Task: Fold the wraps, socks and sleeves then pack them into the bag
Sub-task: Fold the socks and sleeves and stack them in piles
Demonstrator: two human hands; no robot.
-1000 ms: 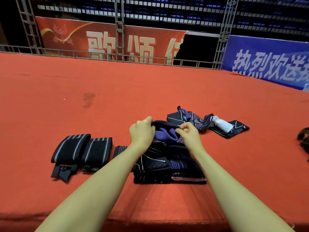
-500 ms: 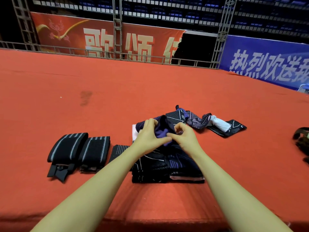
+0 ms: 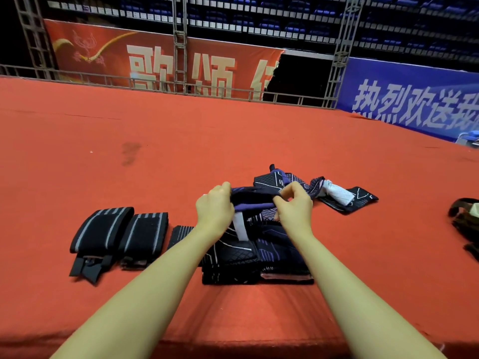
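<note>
My left hand (image 3: 215,208) and my right hand (image 3: 294,207) each grip one end of a dark navy and purple sleeve (image 3: 252,199), held stretched just above the carpet. A white label (image 3: 239,226) hangs from it. Below my hands lies a stack of folded patterned sleeves (image 3: 256,260). Beyond my right hand lies a loose heap of unfolded sleeves and a white sock (image 3: 337,194). Two folded black wraps with grey stripes (image 3: 103,229) (image 3: 145,234) lie to the left, and a third striped piece (image 3: 181,234) shows beside my left forearm.
Everything rests on a red carpeted stage (image 3: 155,156) whose front edge runs under my forearms. A dark bag (image 3: 464,221) lies at the right edge of view. Metal truss railing (image 3: 181,86) and banners line the far edge.
My hands have drawn apart from being close together, stretching the sleeve between them. The white label now hangs in view under my left hand.
</note>
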